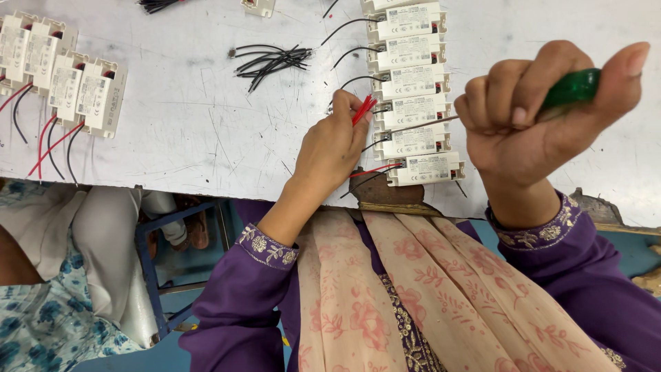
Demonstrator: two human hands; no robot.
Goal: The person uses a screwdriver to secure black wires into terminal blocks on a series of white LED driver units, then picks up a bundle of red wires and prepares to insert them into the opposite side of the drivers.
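Holding a green-handled screwdriver (575, 88) in a clenched right hand (533, 117), its shaft reaching toward a column of white driver modules (412, 93) on the worktop (193, 117); the left hand (334, 145) pinches short red wires (365, 109) beside them. Lowest module carries red and black leads — upper ones show black only. Loose black wires (272, 58) lie nearby; four wired modules (65, 76) sit well apart, left.

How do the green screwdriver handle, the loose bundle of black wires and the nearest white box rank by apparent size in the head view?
1. Loose bundle of black wires
2. Nearest white box, nearly alike
3. Green screwdriver handle, partly hidden by the right hand and nearer the camera, so unsure
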